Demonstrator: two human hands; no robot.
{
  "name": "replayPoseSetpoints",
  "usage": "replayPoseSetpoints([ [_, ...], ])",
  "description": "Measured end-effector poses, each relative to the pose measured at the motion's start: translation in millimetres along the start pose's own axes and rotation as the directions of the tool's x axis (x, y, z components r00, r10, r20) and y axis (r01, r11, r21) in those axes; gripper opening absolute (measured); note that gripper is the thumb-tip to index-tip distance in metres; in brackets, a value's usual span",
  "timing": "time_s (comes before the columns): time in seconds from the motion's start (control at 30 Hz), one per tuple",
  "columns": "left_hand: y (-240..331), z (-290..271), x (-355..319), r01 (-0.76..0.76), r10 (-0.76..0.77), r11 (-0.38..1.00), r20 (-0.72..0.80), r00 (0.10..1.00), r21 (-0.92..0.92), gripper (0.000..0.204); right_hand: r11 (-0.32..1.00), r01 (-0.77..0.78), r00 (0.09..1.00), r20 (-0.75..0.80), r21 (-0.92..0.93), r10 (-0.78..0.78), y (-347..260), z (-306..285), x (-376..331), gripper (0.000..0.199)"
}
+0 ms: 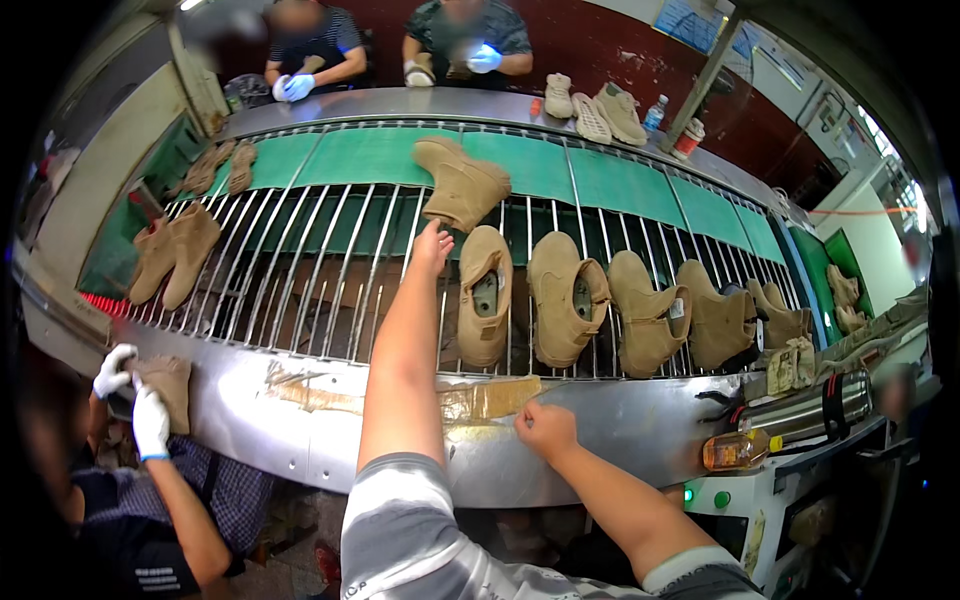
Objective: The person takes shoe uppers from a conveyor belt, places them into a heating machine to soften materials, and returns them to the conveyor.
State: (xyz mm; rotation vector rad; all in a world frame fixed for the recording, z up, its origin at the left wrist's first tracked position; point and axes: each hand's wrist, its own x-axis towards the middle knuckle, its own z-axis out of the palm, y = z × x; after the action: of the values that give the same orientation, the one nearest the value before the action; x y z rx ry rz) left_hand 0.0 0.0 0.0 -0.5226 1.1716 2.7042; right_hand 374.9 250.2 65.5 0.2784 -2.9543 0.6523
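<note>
The tilted boot [462, 185] is best guided clear of the nearest boot [485, 300]; whether it is gripped by the left hand [433, 248] cannot be told. The right hand [549, 430] is curled closed.

boots [465, 188] tan | belt [360, 160] green | counter [225, 400] silver | wall [590, 55] maroon | gloves [151, 425] white | bottle [726, 453] amber, cap [776, 443] yellow

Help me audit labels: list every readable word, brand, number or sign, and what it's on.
None reads in full.
Boot's inside tag: too small.
Wall poster: too small.
Water bottle: too small.
Yellow-capped bottle: label blurred.
Wearer's shirt: partial letters only.
Co-worker's dark shirt: too small.
</note>
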Motion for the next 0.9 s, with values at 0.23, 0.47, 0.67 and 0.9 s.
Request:
replayPoseSetpoints([
  [0.23, 33.2, 19.1, 121.2, -0.075, 0.055, 0.982, -0.115, 0.992, -0.174, 0.049, 0.994, 0.089, 0.995, -0.051, 0.070, -0.085, -9.1, 13.6, 37.3, 0.016],
  [0.47, 99.8, 77.6, 109.4, -0.309, 0.298, 0.937, -0.090, 0.950, -0.162, 0.024, 0.996, 0.079, 0.995, -0.069, 0.042, -0.076, -6.7, 13.1, 30.7, 0.017],
  [0.67, 191.3, 23.0, -4.3, -0.424, 0.441, 0.896, 0.141, 0.886, -0.133, 0.016, 0.995, 0.060, 0.996, -0.073, 0.077, -0.055, -14.3, 8.6, 28.2, 0.014],
  [0.9, 201.7, -28.2, -339.1, -0.499, 0.596, 0.622, 0.048, 0.801, 0.604, 0.025, 0.994, 0.075, 0.994, -0.091, 0.074, -0.068, -18.7, 14.4, 20.9, 0.016],
])
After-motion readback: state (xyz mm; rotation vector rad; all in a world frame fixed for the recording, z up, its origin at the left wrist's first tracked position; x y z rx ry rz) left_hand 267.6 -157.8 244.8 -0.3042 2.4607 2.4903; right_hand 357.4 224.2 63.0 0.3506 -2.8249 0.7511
